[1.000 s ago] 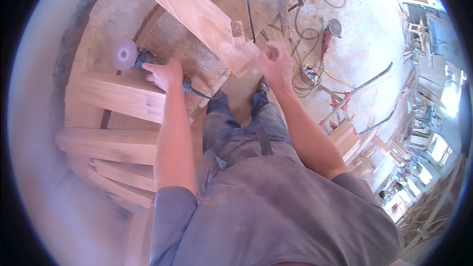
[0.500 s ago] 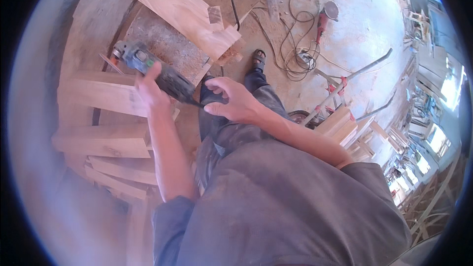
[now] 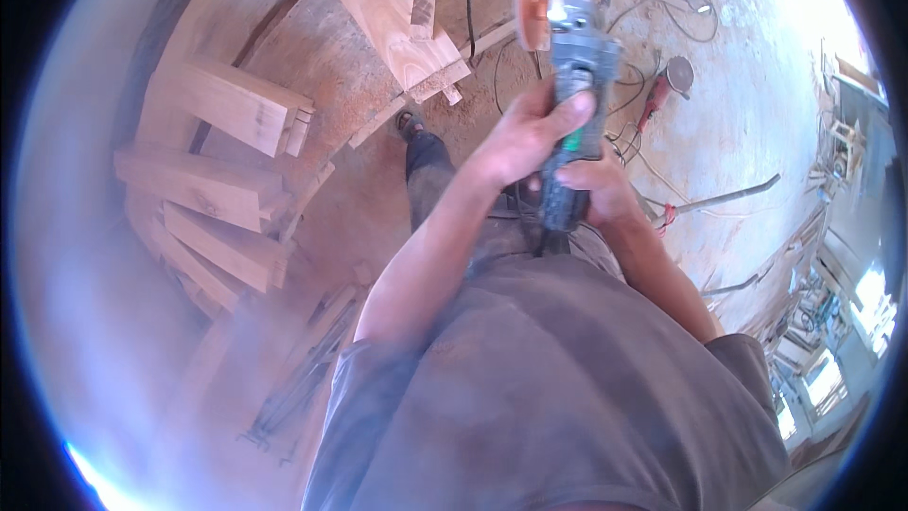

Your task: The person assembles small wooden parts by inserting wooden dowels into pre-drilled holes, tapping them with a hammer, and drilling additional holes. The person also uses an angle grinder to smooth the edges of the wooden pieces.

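Note:
An angle grinder (image 3: 584,61), dark grey with a green mark on its body, stands nearly upright in front of my body. Its orange-brown disc (image 3: 532,9) points to the left at the top end. My left hand (image 3: 532,132) wraps round the upper body, thumb lying along it. Lower down, my right hand (image 3: 602,182) grips the handle end from the right side. Beyond my left arm lies a thick wooden beam (image 3: 383,14) with a cut tenon end and a small wood block (image 3: 423,17) on it.
Several wooden pieces with cut ends (image 3: 241,99) lie on the left. A red power tool with a round disc (image 3: 662,90) rests on the floor among loose cables. A metal bar with red wrapping (image 3: 728,199) stands at the right. Sawdust covers the bench (image 3: 317,43).
The angle grinder has swung from the left to the middle right, turning upright. My right hand, open beside its cable end before, now grips it too. My view has shifted.

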The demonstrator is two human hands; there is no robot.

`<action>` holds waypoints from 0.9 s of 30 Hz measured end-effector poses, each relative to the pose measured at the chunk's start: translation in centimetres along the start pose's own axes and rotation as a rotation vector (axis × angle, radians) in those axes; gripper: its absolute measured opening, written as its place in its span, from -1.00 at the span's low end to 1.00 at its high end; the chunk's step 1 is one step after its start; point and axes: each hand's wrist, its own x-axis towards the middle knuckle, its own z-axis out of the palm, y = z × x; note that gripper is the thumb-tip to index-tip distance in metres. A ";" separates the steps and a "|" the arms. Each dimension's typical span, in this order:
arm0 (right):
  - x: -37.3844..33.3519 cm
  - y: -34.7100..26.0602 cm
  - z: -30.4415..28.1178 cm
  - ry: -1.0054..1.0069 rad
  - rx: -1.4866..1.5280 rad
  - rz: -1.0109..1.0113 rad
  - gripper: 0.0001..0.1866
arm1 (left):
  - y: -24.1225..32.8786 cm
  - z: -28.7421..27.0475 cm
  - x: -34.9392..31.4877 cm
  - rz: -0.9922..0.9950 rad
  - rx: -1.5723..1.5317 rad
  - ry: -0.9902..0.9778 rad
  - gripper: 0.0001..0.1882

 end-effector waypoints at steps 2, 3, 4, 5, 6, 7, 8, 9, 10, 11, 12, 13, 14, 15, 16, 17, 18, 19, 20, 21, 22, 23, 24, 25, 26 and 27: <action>-0.9 -1.6 -1.0 0.048 -0.038 -0.037 -0.43 | -0.2 2.5 1.2 0.061 0.007 0.021 -0.35; -1.3 -2.3 -1.1 0.079 -0.039 -0.038 -0.47 | -0.6 3.3 1.8 0.083 0.004 0.052 -0.34; -1.6 -2.7 -1.2 0.108 -0.040 -0.038 -0.51 | -1.2 3.8 2.3 0.105 0.001 0.084 -0.33; -1.9 -2.6 -0.9 0.135 -0.037 -0.032 -0.52 | -1.8 4.0 2.5 0.128 -0.001 0.117 -0.32; -2.0 -2.6 -1.1 0.138 -0.036 -0.020 -0.51 | -2.0 4.0 2.6 0.087 0.030 0.137 -0.31; -2.0 -2.4 -1.3 0.141 -0.036 -0.007 -0.50 | -2.3 3.9 2.6 0.047 0.061 0.159 -0.29; -2.0 -2.4 -1.2 0.142 -0.037 0.006 -0.48 | -2.6 3.7 2.6 0.008 0.090 0.182 -0.27; -2.0 -2.1 -0.6 0.272 -0.231 -0.079 -0.42 | -2.8 4.0 2.5 -0.005 -0.102 0.188 -0.23; -1.7 -2.0 -0.7 0.263 -0.254 -0.086 -0.45 | -2.9 3.9 2.5 0.001 -0.117 0.203 -0.23; -1.3 -1.8 -0.9 0.252 -0.278 -0.093 -0.47 | -2.8 3.5 2.5 0.007 -0.132 0.217 -0.23; -1.1 -1.8 -0.7 0.250 -0.302 -0.097 -0.49 | -2.7 3.4 2.4 0.007 -0.152 0.227 -0.23; -0.9 -2.0 0.2 0.262 -0.278 -0.141 -0.53 | -2.7 3.3 2.5 -0.015 -0.222 0.221 -0.23; -0.7 -2.2 0.1 0.240 -0.287 -0.115 -0.54 | -2.9 3.1 2.8 -0.039 -0.269 0.232 -0.26; -0.3 -2.3 0.0 0.220 -0.295 -0.090 -0.55 | -2.9 2.7 3.0 -0.063 -0.315 0.240 -0.30; 0.1 -2.4 -0.1 0.200 -0.302 -0.066 -0.56 | -2.9 2.3 3.2 -0.088 -0.360 0.248 -0.33; 0.4 -2.4 -0.1 0.198 -0.303 -0.048 -0.57 | -2.9 1.8 3.0 -0.081 -0.235 0.271 -0.39; 0.5 -2.5 -0.4 0.200 -0.304 -0.029 -0.57 | -2.5 1.3 2.3 -0.077 -0.113 0.290 -0.45; 0.6 -2.4 -0.5 0.199 -0.303 -0.006 -0.57 | -2.3 0.5 1.4 -0.074 0.010 0.314 -0.51; 0.8 -2.4 -0.8 0.196 -0.299 0.018 -0.58 | -2.6 -0.7 0.8 -0.001 0.190 0.480 -0.59; 1.1 -2.5 -1.1 0.192 -0.297 0.038 -0.59 | -3.6 -2.3 0.3 0.076 0.372 0.642 -0.65; 1.3 -2.5 -1.2 0.193 -0.294 0.058 -0.60 | -5.5 -5.0 1.0 0.090 0.559 0.807 -0.60; 1.4 -2.4 -1.3 0.204 -0.274 0.061 -0.60 | -5.7 -6.6 1.5 0.261 0.733 1.021 -0.50; 1.6 -2.4 -1.4 0.207 -0.253 0.062 -0.61 | -5.2 -8.3 1.9 0.314 0.900 1.087 -0.38; 2.0 -2.4 -1.4 0.206 -0.234 0.065 -0.61 | -4.1 -9.2 2.3 0.311 0.973 1.133 -0.34; 2.3 -2.4 -1.3 0.218 -0.221 0.068 -0.62 | -3.7 -10.2 3.1 0.355 1.042 1.121 -0.33; 2.6 -2.2 -1.2 0.227 -0.210 0.076 -0.63 | -3.5 -11.3 3.6 0.394 1.109 1.112 -0.33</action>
